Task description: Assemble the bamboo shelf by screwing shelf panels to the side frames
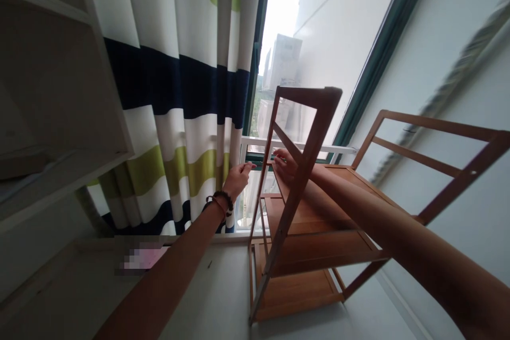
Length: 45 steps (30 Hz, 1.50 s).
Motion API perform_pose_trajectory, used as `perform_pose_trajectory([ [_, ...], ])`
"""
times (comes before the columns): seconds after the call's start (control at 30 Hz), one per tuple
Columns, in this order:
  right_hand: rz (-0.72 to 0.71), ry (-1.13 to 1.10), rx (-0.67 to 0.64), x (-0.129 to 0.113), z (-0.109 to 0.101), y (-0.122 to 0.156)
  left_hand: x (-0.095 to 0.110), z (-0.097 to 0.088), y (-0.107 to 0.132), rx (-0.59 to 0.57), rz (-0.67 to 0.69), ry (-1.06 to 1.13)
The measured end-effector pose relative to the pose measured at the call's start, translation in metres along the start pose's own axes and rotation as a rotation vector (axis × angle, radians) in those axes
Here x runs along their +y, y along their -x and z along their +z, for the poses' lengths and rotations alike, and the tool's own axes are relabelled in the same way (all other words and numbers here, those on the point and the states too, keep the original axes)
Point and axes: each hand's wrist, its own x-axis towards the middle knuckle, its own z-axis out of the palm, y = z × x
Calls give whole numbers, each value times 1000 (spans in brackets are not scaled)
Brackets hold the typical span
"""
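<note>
A brown wooden shelf rack (314, 218) stands in front of me, with several boards between slatted side frames. My left hand (238, 179), wearing dark beads and a thin band at the wrist, is just left of the rack's far upright (268, 143). Its thumb and forefinger are pinched together, and whatever is between them is too small to name. Reaching over the upper board, my right hand (285, 162) is by the same upright from the inner side. Its fingers are bent and close together, partly behind the side frame; what they hold, if anything, is hidden.
Behind the rack are a window (319, 37) and a white rail (334, 147). A striped curtain (171, 79) hangs at left, beside a pale shelving unit (107, 90). A small dark object (210, 264) lies on the pale surface below. A patterned strip (450, 74) runs along the right wall.
</note>
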Motion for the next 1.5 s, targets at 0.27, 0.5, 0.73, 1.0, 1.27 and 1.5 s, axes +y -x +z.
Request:
perform_pose_trajectory([
  [0.27,-16,-23,-107,13,8,-16,-8,14,-22,25,157,-6],
  [0.5,23,-36,-132,13,17,-8,-20,18,-25,69,228,-71],
  [0.73,19,-82,-139,13,19,-13,-17,17,-23,52,344,-162],
  [1.0,92,-112,-108,11,21,-13,-19,16,-28,72,453,-298],
  [1.27,52,-47,-167,13,22,-17,-18,14,-35,63,481,-349],
  [1.5,38,10,-207,11,18,-18,-11,11,-35,-58,246,-64],
])
